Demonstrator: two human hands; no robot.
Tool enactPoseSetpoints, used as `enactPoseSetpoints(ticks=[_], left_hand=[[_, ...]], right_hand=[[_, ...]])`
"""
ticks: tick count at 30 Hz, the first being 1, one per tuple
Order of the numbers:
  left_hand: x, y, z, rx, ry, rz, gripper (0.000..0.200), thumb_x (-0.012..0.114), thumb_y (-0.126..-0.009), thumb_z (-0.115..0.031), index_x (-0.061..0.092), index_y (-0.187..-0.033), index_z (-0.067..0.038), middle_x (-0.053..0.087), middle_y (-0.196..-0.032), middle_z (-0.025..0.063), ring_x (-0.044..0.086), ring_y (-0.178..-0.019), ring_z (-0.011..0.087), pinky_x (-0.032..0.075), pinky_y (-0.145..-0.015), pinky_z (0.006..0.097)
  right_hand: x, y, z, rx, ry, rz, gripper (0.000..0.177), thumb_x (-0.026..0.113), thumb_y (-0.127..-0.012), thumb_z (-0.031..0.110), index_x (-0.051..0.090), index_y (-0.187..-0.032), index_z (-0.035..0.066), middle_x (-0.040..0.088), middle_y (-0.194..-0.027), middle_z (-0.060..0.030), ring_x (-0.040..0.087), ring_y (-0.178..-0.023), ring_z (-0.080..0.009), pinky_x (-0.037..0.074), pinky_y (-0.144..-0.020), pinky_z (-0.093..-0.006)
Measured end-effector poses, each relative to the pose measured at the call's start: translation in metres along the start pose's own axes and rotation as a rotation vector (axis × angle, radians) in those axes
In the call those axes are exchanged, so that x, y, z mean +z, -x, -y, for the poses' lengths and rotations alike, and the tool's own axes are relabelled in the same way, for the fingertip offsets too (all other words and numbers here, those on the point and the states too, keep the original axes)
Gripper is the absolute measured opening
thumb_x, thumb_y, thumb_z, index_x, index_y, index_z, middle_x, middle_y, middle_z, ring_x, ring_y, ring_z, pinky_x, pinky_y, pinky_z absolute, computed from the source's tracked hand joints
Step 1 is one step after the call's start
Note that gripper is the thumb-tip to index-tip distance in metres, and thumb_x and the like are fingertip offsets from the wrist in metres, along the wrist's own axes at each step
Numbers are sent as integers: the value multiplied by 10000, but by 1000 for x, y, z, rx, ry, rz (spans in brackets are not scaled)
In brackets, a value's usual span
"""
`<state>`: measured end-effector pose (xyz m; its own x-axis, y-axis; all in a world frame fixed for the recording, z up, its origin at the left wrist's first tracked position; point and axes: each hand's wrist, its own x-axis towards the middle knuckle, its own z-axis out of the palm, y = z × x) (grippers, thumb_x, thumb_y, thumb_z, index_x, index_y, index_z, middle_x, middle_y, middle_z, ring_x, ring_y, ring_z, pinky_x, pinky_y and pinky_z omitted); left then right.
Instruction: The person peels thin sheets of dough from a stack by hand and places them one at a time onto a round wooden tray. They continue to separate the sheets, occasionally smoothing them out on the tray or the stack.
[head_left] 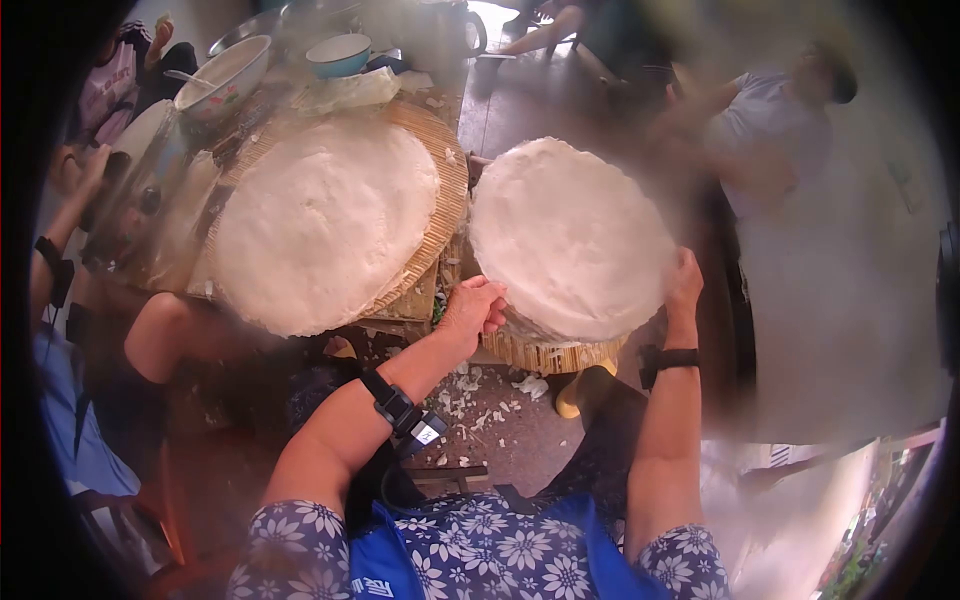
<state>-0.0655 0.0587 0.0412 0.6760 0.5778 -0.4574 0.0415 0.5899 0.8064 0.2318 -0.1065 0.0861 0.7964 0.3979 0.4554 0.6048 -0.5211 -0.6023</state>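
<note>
A thick, white, doughy round sheet (570, 235) lies on a round straw mat (545, 355) in front of me, tilted a little. At its lower left edge, my left hand (475, 312) is closed, with thumb and forefinger pinching the rim and the other fingers curled in. My right hand (685, 285) grips the right edge of the same sheet, its fingers partly hidden behind the rim. Whether it also holds the mat cannot be seen. To the left, a second white round sheet (325, 225) rests on a larger straw mat (450, 185).
A white bowl (225, 80) with a spoon and a blue bowl (340, 55) stand at the back left. White scraps (485, 410) litter the floor. One person's arm (75, 195) is at the left; another person (775, 130) is at the right, blurred.
</note>
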Motion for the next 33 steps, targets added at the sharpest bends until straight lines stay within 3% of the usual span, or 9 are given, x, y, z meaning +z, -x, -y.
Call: enactPoseSetpoints(ticks=[4,7,8,11,16,22,29,33], left_hand=[[-3,-5,2,-32,31,-10,114,587,-835,-219,551,-833,-111,538,-652,-11,532,-517,117,438,-483,261],[-8,-8,5,-21,45,40,133,592,-843,-239,550,-854,-113,559,-703,1,580,-624,155,482,-584,299],[-9,-9,7,-15,41,47,140,595,-845,-242,541,-857,-113,557,-709,6,588,-642,158,486,-590,307],[-7,-6,5,-15,33,23,144,597,-845,-244,540,-853,-112,557,-716,7,592,-651,160,488,-594,308],[-6,-6,6,22,3,-10,144,616,-837,-227,532,-843,-110,557,-723,0,589,-619,150,486,-563,291],[-5,-8,7,42,-75,-92,196,637,-823,-193,499,-912,-87,556,-755,8,570,-582,138,482,-539,280],[-6,-9,6,50,-86,-81,178,619,-829,-187,497,-910,-86,543,-737,9,575,-583,149,489,-538,290],[-8,-6,4,28,-55,5,222,601,-837,-194,480,-966,-60,536,-797,37,563,-616,152,475,-546,281]], right_hand=[[-1,2,-7,-31,2,-19,328,594,-727,148,606,-1038,43,655,-846,-100,626,-751,-188,480,-711,-309],[-1,-1,-11,-7,-10,7,304,601,-748,165,607,-1029,50,655,-838,-107,630,-746,-208,484,-697,-317],[4,1,-19,-86,-21,-50,287,604,-770,182,607,-1027,54,650,-829,-114,630,-746,-239,485,-692,-330],[8,-3,-32,-144,145,-74,296,601,-782,195,602,-1044,59,645,-837,-117,626,-753,-254,484,-696,-343],[9,5,-26,-11,119,8,378,582,-831,261,539,-1148,58,640,-955,-162,619,-868,-311,474,-761,-384],[31,4,-55,-122,33,6,444,545,-860,300,486,-1203,24,621,-1042,-206,603,-969,-340,461,-822,-386],[34,15,-46,-55,-132,-20,524,532,-867,331,442,-1253,-11,578,-1138,-238,572,-1048,-349,435,-890,-369],[44,8,-52,162,-331,-57,528,539,-868,344,454,-1238,-24,584,-1140,-210,578,-1029,-323,437,-886,-358]])
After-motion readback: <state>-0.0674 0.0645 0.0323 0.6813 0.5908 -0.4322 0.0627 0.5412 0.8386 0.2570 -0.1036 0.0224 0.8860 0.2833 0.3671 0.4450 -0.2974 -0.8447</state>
